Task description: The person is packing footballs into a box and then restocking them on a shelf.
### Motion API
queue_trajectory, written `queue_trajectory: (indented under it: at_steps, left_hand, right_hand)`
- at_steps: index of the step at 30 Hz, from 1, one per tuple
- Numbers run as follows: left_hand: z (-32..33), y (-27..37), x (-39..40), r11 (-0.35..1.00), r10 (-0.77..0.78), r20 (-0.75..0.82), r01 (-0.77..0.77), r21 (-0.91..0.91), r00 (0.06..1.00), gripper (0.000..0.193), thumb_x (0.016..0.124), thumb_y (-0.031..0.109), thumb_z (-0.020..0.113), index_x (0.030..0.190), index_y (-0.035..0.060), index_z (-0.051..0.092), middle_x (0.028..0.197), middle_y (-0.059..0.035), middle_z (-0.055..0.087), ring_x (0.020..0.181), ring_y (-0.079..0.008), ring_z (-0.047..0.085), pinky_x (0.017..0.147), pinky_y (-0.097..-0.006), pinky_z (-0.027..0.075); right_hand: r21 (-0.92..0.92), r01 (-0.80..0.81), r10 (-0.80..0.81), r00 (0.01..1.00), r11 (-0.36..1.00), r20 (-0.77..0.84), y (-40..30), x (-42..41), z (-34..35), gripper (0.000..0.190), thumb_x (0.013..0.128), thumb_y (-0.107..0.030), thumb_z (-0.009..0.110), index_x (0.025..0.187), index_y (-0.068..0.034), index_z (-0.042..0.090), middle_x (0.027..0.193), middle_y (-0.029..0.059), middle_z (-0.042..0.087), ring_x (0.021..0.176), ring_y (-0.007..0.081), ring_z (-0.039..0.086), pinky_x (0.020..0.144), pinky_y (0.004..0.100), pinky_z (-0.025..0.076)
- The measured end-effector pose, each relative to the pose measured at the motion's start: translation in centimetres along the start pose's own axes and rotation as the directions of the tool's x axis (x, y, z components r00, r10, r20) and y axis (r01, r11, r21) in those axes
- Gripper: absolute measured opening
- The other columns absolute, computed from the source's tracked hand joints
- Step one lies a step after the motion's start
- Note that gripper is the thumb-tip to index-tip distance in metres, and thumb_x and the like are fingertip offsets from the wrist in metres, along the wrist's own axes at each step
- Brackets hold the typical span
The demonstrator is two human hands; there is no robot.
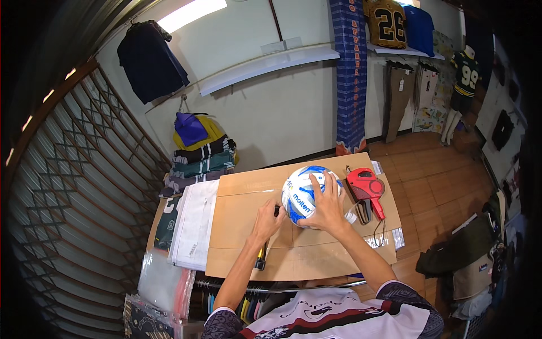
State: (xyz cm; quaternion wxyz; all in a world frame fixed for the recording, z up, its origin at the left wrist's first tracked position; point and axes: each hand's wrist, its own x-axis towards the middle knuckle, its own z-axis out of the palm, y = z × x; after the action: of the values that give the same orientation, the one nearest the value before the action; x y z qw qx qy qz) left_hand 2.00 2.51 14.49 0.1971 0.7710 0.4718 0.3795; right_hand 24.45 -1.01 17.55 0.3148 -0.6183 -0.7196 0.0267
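Note:
A white and blue Molten football (300, 193) rests on the brown cardboard sheet (241, 220) that covers the table. My right hand (327, 207) spreads its fingers over the ball's right side and grips it. Just left of the ball, my left hand (267, 219) is curled around a black-ended object (277, 210), mostly hidden in the fingers. Beside my left wrist shows a black and yellow cylindrical piece (261, 258); my forearm hides whether it joins the object in that hand.
A red price-labelling gun (366, 188) and a black strap (363, 212) lie right of the ball. White packed cloth (195, 224) covers the table's left part, with folded garments (203, 165) stacked behind. A metal clothes rail (279, 290) runs along the near edge.

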Motion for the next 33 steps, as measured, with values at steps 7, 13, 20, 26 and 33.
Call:
queue_trajectory:
  at_steps: [7, 13, 20, 26, 33]
  left_hand:
    - [-1.5, -0.7, 0.6, 0.998, -0.030, 0.068, 0.034, -0.060, 0.997, 0.017, 0.094, 0.012, 0.069, 0.098, -0.0043, 0.068, 0.091, -0.0228, 0.072, 0.080, -0.0351, 0.072, 0.075, -0.0420, 0.056]
    - [-2.3, -3.4, 0.5, 0.997, -0.071, 0.137, 0.074, -0.021, 0.988, 0.017, 0.094, 0.013, 0.067, 0.099, -0.0035, 0.069, 0.092, -0.0205, 0.074, 0.085, -0.0315, 0.075, 0.076, -0.0408, 0.057]
    - [-10.7, -12.1, -1.8, 0.980, -0.197, -0.093, 0.196, -0.017, 0.976, 0.015, 0.096, 0.011, 0.071, 0.100, -0.0037, 0.071, 0.093, -0.0245, 0.075, 0.087, -0.0350, 0.076, 0.079, -0.0424, 0.058]
    - [-17.4, -24.2, -4.3, 0.899, -0.341, -0.263, 0.395, 0.189, 0.902, 0.013, 0.094, 0.012, 0.074, 0.097, -0.0011, 0.075, 0.089, -0.0242, 0.076, 0.085, -0.0401, 0.076, 0.080, -0.0446, 0.059]
    - [-20.3, -33.4, -3.6, 0.800, -0.426, -0.354, 0.529, 0.282, 0.833, 0.009, 0.091, 0.008, 0.075, 0.094, -0.0002, 0.078, 0.091, -0.0238, 0.076, 0.087, -0.0419, 0.075, 0.082, -0.0463, 0.059]
  right_hand:
    - [-0.009, -0.012, 0.012, 1.000, 1.000, 0.025, -1.3, 0.5, -0.2, 0.132, 0.045, -0.045, 0.098, 0.159, -0.015, 0.037, 0.159, 0.0282, 0.030, 0.151, 0.0494, 0.027, 0.110, 0.0752, 0.028]
    - [-0.061, -0.031, 0.034, 0.997, 0.998, 0.064, -2.5, 1.2, 0.1, 0.136, 0.044, -0.046, 0.099, 0.160, -0.014, 0.036, 0.162, 0.0291, 0.029, 0.152, 0.0490, 0.026, 0.109, 0.0774, 0.029]
    - [0.018, -0.285, 0.285, 0.958, 0.958, 0.007, 0.7, 2.3, -1.1, 0.138, 0.048, -0.051, 0.098, 0.160, -0.008, 0.030, 0.158, 0.0278, 0.031, 0.147, 0.0488, 0.032, 0.110, 0.0674, 0.039]
    - [-0.074, -0.289, 0.290, 0.957, 0.954, 0.010, -1.9, 2.0, 0.0, 0.139, 0.047, -0.050, 0.098, 0.162, -0.012, 0.030, 0.160, 0.0274, 0.029, 0.149, 0.0487, 0.029, 0.113, 0.0669, 0.036]
    - [-0.128, -0.282, 0.277, 0.959, 0.951, -0.054, -3.1, 1.3, 0.6, 0.136, 0.047, -0.048, 0.098, 0.161, -0.014, 0.030, 0.161, 0.0268, 0.029, 0.150, 0.0482, 0.028, 0.113, 0.0668, 0.035]
